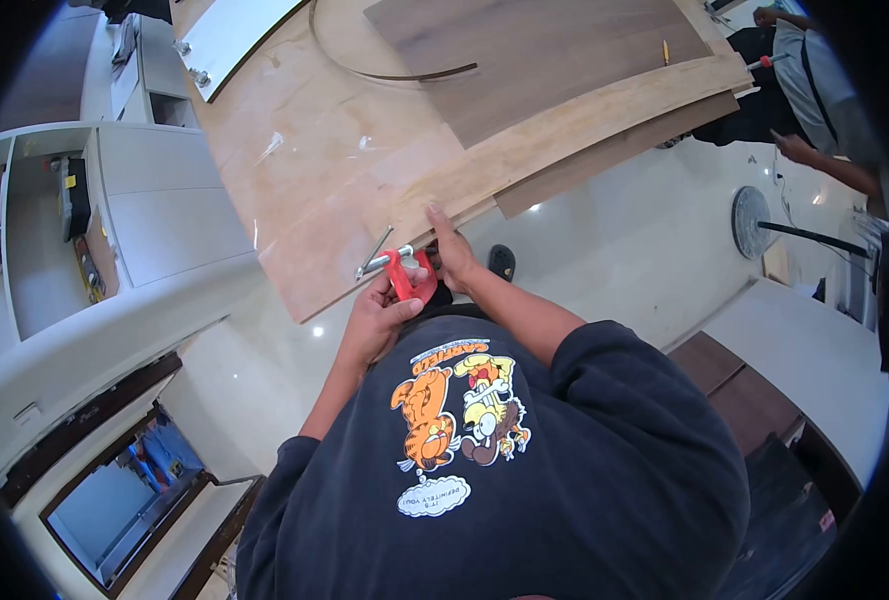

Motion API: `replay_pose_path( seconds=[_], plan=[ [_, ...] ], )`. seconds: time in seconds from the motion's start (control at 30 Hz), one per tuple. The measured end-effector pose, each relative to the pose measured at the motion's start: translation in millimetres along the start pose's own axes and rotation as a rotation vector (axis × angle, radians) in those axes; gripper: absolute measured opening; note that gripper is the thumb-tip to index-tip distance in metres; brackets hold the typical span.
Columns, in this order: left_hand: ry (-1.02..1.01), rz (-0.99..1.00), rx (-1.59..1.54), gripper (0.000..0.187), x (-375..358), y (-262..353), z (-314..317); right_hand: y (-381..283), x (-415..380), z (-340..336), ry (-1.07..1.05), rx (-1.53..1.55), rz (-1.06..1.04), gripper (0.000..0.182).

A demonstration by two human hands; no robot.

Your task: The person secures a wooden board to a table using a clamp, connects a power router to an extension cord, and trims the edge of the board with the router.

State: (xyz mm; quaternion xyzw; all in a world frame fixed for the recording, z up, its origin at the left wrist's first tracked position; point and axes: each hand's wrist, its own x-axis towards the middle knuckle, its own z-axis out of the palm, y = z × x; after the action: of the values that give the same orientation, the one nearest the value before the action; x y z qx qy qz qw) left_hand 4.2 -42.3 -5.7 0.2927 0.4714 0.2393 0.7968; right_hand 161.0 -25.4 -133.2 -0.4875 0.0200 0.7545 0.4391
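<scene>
Pale cabinets (170,225) stand at the left of the room, beside a glossy floor (605,250). At the far left of the wooden worktop (335,170), a white panel (240,35) lies with metal fittings on its face. Left hand (373,322): closed, gripping the red frame of the clamp (415,280). Clamp position: near edge of the worktop, screw tilted across and handle pointing upward. Whether its jaws bear on the wood cannot be told. Right hand (452,250): closed on the near edge of the long board (585,118), thumb on the upper face, other fingers partly hidden. Beyond the hands, a dark strip (405,77) curves toward a brown panel (555,60), which carries a yellow pencil (666,52). At the far right, another person (810,90) stands beside the worktop, near a second red clamp (767,62). A round base (750,222) stands on the floor at right.
</scene>
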Motion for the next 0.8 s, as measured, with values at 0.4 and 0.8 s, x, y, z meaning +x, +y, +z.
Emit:
replay_pose_path(
  seconds=[0.4,0.8],
  plan=[
    [0.018,-0.14,-0.16,0.045,15,11,-5,12,18,-2,0.009,0.13,-0.14,0.086],
    [0.015,-0.046,-0.075,0.046,26,-18,-33,10,14,1,0.013,0.151,-0.202,0.077]
  ],
)
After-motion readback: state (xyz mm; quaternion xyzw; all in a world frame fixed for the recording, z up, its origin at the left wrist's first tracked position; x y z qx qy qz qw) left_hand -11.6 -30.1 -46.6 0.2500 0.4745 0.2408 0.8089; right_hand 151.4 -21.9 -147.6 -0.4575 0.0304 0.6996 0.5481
